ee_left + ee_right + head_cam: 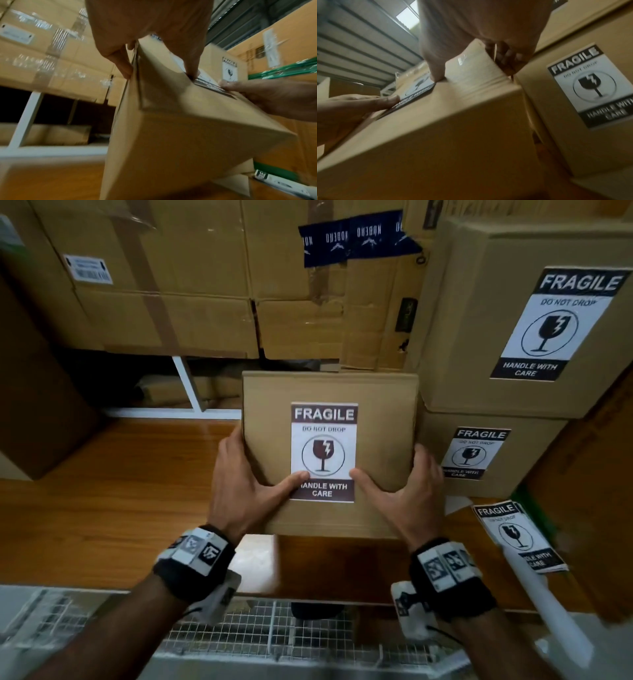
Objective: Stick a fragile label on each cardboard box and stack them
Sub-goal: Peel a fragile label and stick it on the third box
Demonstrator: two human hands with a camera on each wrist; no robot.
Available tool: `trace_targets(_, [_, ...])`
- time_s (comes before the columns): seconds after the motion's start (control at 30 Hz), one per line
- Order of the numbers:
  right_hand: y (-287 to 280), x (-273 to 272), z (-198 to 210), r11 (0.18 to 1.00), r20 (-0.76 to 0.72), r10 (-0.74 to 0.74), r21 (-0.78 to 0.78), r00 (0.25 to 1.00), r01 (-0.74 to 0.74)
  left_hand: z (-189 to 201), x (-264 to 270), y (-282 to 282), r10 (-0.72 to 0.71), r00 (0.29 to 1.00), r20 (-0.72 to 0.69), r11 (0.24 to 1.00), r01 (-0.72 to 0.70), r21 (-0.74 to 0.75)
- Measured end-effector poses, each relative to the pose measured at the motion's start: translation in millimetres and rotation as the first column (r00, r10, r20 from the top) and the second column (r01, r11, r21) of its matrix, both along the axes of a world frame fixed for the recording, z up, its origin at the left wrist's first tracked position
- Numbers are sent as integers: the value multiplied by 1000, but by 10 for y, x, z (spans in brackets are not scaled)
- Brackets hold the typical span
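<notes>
Right hand (pixel 481 33) grips cardboard box (pixel 453 128): thumb on top at label (pixel 418 90) edge, fingers (pixel 505 56) down right side. Left hand (pixel 351 108) thumb presses label's near edge. Second labelled box (pixel 573 40) just right.

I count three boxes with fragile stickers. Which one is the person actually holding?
The middle box, gripped at its sides by the left hand and right hand. The other two labelled boxes sit stacked at the right, untouched.

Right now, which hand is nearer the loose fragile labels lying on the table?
Right. The right hand grips the held box's right side, just left of the loose labels. The left hand grips the box's far side, the whole box between.
</notes>
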State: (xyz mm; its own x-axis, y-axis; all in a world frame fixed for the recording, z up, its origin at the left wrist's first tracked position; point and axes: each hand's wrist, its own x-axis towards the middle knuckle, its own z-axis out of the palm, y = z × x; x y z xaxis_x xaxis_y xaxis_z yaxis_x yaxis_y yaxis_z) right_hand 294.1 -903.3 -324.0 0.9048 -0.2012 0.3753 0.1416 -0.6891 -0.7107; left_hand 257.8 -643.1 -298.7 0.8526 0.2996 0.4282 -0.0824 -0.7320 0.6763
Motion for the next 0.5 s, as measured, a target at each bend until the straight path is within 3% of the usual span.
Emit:
trace_targets(0.17, [-223, -9, 400, 993, -71, 114, -3, 991, -114, 396, -81, 14, -118, 982, -149, 985, 135, 106])
trace_targets(0.33, [-418, -21, 473, 972, -134, 235, 30, 963, -233, 572, -51, 100, -198, 936, -291, 924, 277, 263])
trace_targets(0.43, [-444, -27, 583, 954, -105, 264, -116, 959, -276, 662, 41, 109, -204, 893, -400, 859, 360, 365])
trace_targets(0.5, [-429, 0, 681, 903, -42, 332, -275, 942, -330, 679, 73, 106, -243, 855, -459, 871, 401, 285])
